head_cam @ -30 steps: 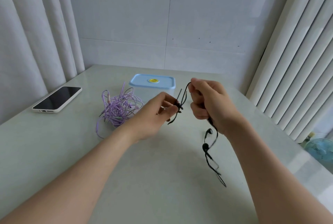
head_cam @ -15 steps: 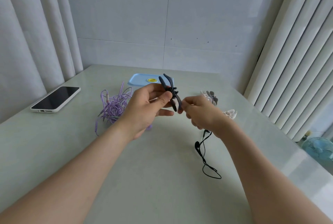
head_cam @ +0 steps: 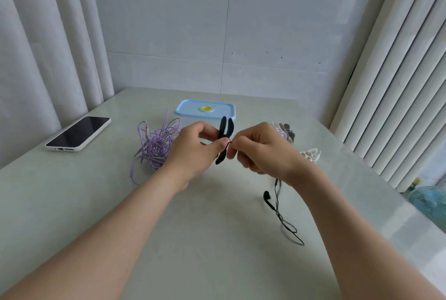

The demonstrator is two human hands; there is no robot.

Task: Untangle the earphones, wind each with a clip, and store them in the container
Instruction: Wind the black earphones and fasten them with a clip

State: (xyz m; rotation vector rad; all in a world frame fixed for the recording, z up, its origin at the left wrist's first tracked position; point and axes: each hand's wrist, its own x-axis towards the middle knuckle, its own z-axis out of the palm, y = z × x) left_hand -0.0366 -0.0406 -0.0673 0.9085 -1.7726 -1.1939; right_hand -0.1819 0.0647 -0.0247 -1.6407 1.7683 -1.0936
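The left hand (head_cam: 193, 152) holds a black plastic winged clip (head_cam: 224, 138) upright above the pale green desk (head_cam: 193, 239), its grip pinching the clip's middle between thumb and fingers. The right hand (head_cam: 260, 152), just beside it, has its grip pinched on the cord of the thin black earphones (head_cam: 267, 196), which hang below the wrist onto the desk. The tangled purple earphones (head_cam: 156, 145) lie left of the hands, near the clear plastic container with a light-blue lid (head_cam: 205, 109).
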